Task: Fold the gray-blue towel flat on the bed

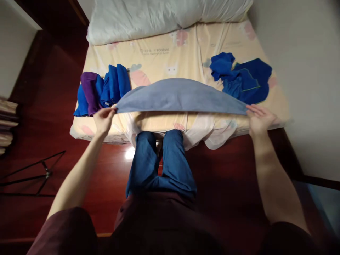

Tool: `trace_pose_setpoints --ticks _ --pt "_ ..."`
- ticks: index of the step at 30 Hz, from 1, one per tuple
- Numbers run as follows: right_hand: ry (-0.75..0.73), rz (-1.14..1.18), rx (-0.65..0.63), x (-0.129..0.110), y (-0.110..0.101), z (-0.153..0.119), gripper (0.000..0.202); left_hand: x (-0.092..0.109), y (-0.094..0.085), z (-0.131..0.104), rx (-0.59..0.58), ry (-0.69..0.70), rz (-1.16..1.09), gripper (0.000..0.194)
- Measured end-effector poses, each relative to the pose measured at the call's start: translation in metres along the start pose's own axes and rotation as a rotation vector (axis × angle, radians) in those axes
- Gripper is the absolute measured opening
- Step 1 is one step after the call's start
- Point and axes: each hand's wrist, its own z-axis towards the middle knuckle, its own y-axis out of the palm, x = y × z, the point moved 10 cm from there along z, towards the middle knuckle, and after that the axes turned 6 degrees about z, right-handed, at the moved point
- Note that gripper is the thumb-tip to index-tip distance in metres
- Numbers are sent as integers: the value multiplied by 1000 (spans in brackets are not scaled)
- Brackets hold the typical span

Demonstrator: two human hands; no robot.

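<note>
Left hand [105, 118], closed in a pinch on one corner of the grey-blue cloth [180, 94]; right hand [259, 118], pinching the opposite corner between thumb and fingers. The cloth spans the gap between the hands above the near part of the bed [164, 62], its near edge drawn nearly straight and its far edge curved; whether its middle touches the bed cannot be told. Just beyond the left hand, a row of folded blue cloths [114, 83] lies on the bed, with a purple cloth [90, 90] among them. Beyond the right hand lies a loose, crumpled blue pile [248, 79], part of it edged with a thin green line. The bed bears a pale yellow sheet printed with carrots and lettering; sheer white fabric [207, 131] hangs over its near edge, and a thick whitish quilt [148, 17] lies across its far end. Blue trousers [162, 163] show at the near edge of the bed. The room has a glossy dark red floor [106, 173], a black stand [45, 173] with thin legs at left, striped fabric [7, 124] at the far left and a pale wall [300, 71] at right
</note>
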Motion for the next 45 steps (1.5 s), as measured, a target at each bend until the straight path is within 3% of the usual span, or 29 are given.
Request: trace_pose_setpoints --ticks 2,4,8,10,11,13,15,17,19,24,28,32,35,39,45 --pt "111 -29 13 43 4 -15 26 -28 19 -18 36 -68 -71 34" --pt "209 -55 41 80 5 -27 27 -51 44 -28 -56 -137 -115 33" --pt "283 -128 -12 126 10 -35 24 -66 84 -30 -500 -154 58 31" --pt "245 -233 -59 130 14 -34 19 -64 92 -24 -740 -126 238 28" --pt "196 -329 -62 126 15 -33 17 -60 90 -14 -793 -85 331 26" --pt "28 -575 -20 102 22 -34 17 -38 80 21 -701 62 494 25" --pt "-176 -753 6 66 46 -43 20 -6 65 61 -446 244 590 30" --pt "-313 -763 -77 34 91 -57 23 16 59 91 -241 353 649 37" --pt "-377 -665 -245 9 148 -75 24 24 68 113 -173 390 707 42" --pt "-465 -407 -587 -45 302 -120 28 14 116 148 -294 494 699 46" --pt "-398 -130 -816 -65 430 -148 43 -7 136 160 -340 574 739 50" --pt "-183 59 -939 -69 558 -166 68 -30 122 159 -279 606 800 53" --pt "-27 62 -965 -68 640 -185 80 -43 105 152 -261 621 824 53" --pt "138 45 -985 -64 708 -220 92 -52 95 139 -283 666 852 51" --pt "160 99 -1028 -59 748 -255 106 -63 81 130 -207 629 814 50"
